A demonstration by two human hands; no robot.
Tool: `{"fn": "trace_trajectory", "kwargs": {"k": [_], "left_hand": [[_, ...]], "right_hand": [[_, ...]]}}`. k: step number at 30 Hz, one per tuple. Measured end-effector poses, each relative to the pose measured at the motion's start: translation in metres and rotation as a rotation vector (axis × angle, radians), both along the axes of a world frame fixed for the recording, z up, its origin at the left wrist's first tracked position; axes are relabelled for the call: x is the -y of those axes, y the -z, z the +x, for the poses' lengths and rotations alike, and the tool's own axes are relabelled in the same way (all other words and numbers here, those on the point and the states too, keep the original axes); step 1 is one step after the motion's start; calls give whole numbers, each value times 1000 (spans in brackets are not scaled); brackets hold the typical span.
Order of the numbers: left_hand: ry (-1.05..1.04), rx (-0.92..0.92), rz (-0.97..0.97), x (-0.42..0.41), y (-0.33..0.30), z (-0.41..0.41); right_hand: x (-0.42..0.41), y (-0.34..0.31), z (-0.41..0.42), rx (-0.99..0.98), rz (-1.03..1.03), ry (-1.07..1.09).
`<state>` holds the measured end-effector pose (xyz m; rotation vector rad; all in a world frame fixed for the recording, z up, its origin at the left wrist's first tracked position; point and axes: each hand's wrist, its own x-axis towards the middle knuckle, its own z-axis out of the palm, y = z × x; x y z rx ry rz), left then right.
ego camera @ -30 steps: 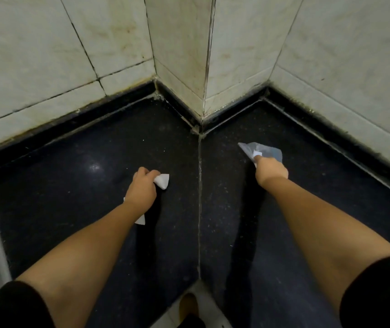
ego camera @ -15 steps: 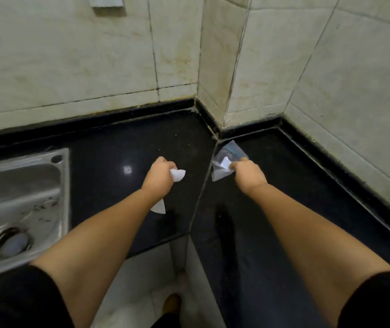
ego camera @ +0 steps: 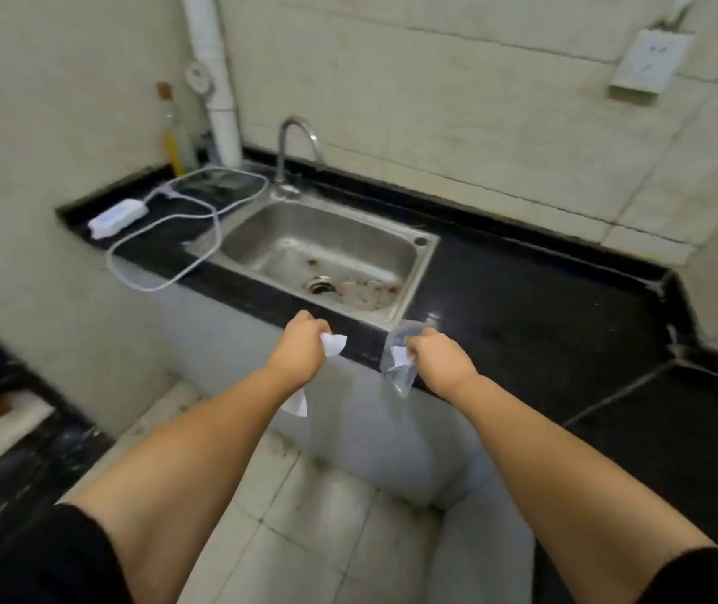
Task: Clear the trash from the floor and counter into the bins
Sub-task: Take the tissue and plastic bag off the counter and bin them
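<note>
My left hand (ego camera: 300, 348) is closed around a crumpled white paper scrap (ego camera: 333, 343); another end of the paper hangs below my wrist. My right hand (ego camera: 440, 359) is closed on a clear plastic bag (ego camera: 397, 366) with a small white label, which dangles from my fingers. Both hands hover in the air just in front of the black counter's (ego camera: 544, 316) front edge, below the steel sink (ego camera: 326, 255). No bin is in view.
A tap (ego camera: 298, 141) stands behind the sink. A white adapter (ego camera: 117, 216) with a looped cable (ego camera: 200, 220) lies on the counter's left end, by a white pipe (ego camera: 218, 80) and bottles (ego camera: 172, 132). A wall socket (ego camera: 645, 67) sits upper right. Pale floor tiles (ego camera: 305, 529) lie below.
The view swung left and back from the counter's corner; the sink and tap have come into view. Both hands lifted off the counter and moved past its front edge, still gripping the paper and the bag.
</note>
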<state>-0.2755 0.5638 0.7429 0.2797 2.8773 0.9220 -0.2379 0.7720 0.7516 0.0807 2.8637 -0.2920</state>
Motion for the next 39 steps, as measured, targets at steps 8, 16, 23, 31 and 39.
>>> {"fn": "trace_trajectory", "kwargs": {"k": [8, 16, 23, 31, 39], "left_hand": [[-523, 73, -32, 252, 25, 137], [-954, 170, -60, 448, 59, 386], [-1326, 297, -36, 535, 65, 562], [-1423, 332, 42, 630, 100, 593], [-1501, 340, 174, 752, 146, 533]], "right_hand": [[245, 24, 29, 43, -58, -496], [478, 61, 184, 159, -82, -874], [631, 75, 316, 191, -51, -1211], [750, 97, 338, 107, 116, -1448], [891, 147, 299, 245, 175, -1458]]}}
